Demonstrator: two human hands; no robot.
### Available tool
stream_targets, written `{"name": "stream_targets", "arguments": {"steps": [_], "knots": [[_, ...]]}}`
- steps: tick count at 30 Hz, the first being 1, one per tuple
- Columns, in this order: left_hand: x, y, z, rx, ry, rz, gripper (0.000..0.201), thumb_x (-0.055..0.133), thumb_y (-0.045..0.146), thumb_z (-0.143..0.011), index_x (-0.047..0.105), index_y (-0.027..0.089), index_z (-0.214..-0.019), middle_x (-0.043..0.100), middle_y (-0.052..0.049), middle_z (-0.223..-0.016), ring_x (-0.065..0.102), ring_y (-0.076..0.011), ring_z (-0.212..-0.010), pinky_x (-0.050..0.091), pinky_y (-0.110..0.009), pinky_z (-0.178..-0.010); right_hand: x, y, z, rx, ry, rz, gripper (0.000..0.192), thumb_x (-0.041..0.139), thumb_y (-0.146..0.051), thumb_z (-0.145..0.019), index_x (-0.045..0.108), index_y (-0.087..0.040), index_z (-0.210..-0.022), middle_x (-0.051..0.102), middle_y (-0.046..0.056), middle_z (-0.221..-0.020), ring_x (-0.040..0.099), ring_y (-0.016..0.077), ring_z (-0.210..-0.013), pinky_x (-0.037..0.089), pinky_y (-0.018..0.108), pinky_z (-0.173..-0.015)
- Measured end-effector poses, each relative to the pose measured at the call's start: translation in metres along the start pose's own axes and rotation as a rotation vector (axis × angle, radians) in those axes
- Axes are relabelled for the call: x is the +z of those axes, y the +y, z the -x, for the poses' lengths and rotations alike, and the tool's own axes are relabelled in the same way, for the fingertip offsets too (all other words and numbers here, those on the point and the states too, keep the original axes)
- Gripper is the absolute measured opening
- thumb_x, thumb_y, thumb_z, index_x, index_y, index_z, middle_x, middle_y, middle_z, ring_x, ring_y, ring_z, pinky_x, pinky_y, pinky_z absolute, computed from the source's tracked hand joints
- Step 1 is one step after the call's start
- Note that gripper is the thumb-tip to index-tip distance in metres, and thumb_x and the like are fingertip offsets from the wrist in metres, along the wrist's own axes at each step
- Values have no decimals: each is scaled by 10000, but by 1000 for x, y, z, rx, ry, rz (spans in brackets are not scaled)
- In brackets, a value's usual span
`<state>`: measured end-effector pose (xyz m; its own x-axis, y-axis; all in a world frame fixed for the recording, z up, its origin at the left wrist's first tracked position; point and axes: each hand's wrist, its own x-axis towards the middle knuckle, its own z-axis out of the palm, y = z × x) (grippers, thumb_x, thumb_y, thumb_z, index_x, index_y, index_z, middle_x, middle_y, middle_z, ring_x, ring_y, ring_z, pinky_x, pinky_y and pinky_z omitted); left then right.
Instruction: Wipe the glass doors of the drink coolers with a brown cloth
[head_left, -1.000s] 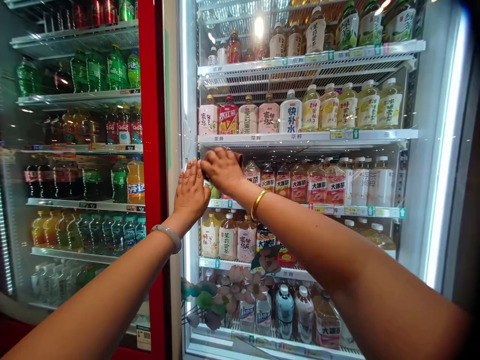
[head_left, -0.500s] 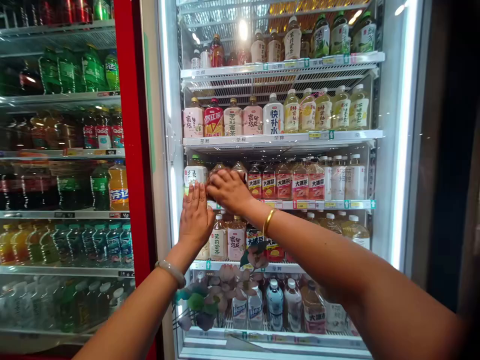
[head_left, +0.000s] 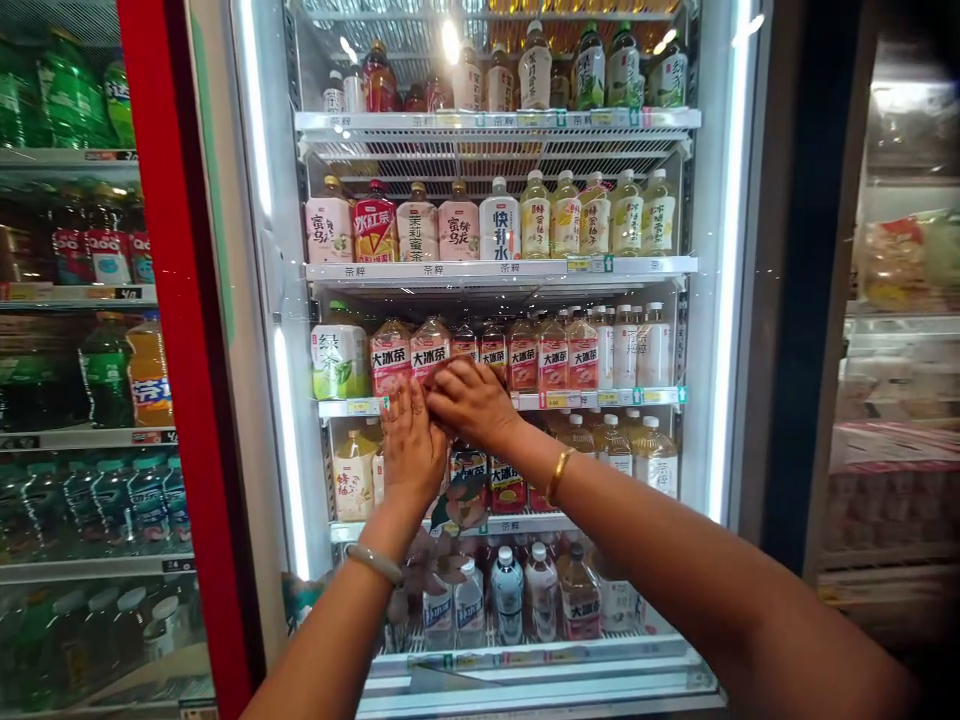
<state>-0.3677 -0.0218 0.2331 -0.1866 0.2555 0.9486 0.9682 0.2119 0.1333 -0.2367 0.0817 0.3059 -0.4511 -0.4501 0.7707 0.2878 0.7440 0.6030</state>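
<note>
My left hand [head_left: 412,440] lies flat against the front of the lit drinks fridge, fingers straight, pointing up and close together. It wears a pale bangle [head_left: 375,563] at the wrist. Touching its fingertips from the right is my right hand [head_left: 472,400], its fingers bent and pressed down; a dark brownish patch shows under them, and I cannot tell whether it is a cloth or a reflection. A gold bangle [head_left: 559,476] circles that wrist. Behind the hands, pink-labelled iced tea bottles [head_left: 391,358] stand in a row beside a green tea bottle [head_left: 339,350].
Bottles fill several shelves, with a white shelf edge [head_left: 502,268] above the hands. A red frame [head_left: 169,300] divides off another drinks fridge at left. Shelves of packaged goods [head_left: 892,255] appear at far right. Faint flower shapes [head_left: 461,500] overlie the lower bottles.
The view has swung right, bringing the far-right shelves into sight. Both hands have shifted right across the fridge front, uncovering the green tea bottle and the iced tea bottles beside it.
</note>
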Motion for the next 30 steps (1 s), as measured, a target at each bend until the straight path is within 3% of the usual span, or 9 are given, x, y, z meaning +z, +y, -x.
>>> {"name": "stream_targets", "arguments": {"steps": [2, 4, 8, 11, 17, 20, 24, 27, 30], "knots": [[9, 10, 15, 29, 8, 3, 762, 394, 210, -1006, 64, 179, -1692, 124, -136, -1755, 41, -285, -1644, 102, -593, -1341, -7, 9, 30, -192, 10, 2, 204, 561, -294, -1018, 674, -314, -1187, 680, 39, -1289, 492, 257, -1257, 355, 433, -993], [14, 20, 27, 54, 14, 8, 767, 383, 208, -1020, 12, 209, -1691, 81, -125, -1761, 14, -287, -1644, 96, -610, -1337, -20, 30, 55, -221, 20, 15, 180, 590, -300, -1004, 682, -316, -1159, 687, 26, -1281, 497, 252, -1266, 359, 431, -1007], [23, 46, 40, 64, 8, 50, 770, 379, 216, -1037, -35, 248, -1685, -6, -94, -1767, -13, -285, -1645, 62, -602, -1341, -41, 61, 61, 97, 27, 60, 176, 645, -357, -969, 696, -283, -1120, 664, 71, -1320, 470, 292, -1302, 366, 462, -1037], [31, 63, 47, 51, 6, 94, 775, 379, 226, -1041, -51, 267, -1684, -35, -78, -1766, -21, -294, -1645, 22, -609, -1338, -36, 52, 56, 237, 23, 67, 229, 657, -360, -952, 693, -280, -1163, 625, 98, -1376, 436, 317, -1343, 365, 490, -1065], [44, 75, 62, 50, 29, 122, 807, 392, 223, -1027, -76, 290, -1682, -61, -38, -1768, -50, -286, -1642, -16, -598, -1343, -42, 48, 126, -96, -53, 46, 182, 606, -320, -992, 681, -392, -1142, 667, -21, -1308, 481, 227, -1341, 389, 441, -1111], [54, 80, 65, 49, -13, 119, 822, 404, 237, -1024, -89, 290, -1680, -76, -33, -1766, -50, -288, -1641, -14, -605, -1343, -54, 69, 138, 76, 9, 46, 217, 681, -335, -932, 680, -364, -1147, 655, 29, -1294, 492, 285, -1333, 403, 498, -1103], [64, 88, 66, 40, -73, 124, 836, 420, 257, -1023, -99, 298, -1677, -114, -27, -1760, -61, -302, -1639, -43, -630, -1330, -46, 64, 111, 421, 110, 43, 318, 718, -336, -881, 677, -286, -1192, 608, 106, -1356, 463, 359, -1362, 384, 563, -1130], [63, 94, 64, 25, -54, 123, 833, 413, 258, -1024, -104, 307, -1676, -113, -19, -1758, -67, -315, -1637, -52, -649, -1321, -33, 38, 115, 287, 50, 23, 277, 658, -340, -937, 679, -323, -1213, 631, 78, -1368, 457, 325, -1402, 331, 559, -1187], [56, 100, 62, 51, -32, 122, 834, 413, 255, -1023, -102, 324, -1676, -96, -4, -1759, -56, -312, -1638, -51, -631, -1329, -36, 28, 152, 172, 23, -30, 265, 642, -314, -955, 673, -375, -1211, 658, 33, -1358, 473, 273, -1414, 328, 534, -1222]]}}
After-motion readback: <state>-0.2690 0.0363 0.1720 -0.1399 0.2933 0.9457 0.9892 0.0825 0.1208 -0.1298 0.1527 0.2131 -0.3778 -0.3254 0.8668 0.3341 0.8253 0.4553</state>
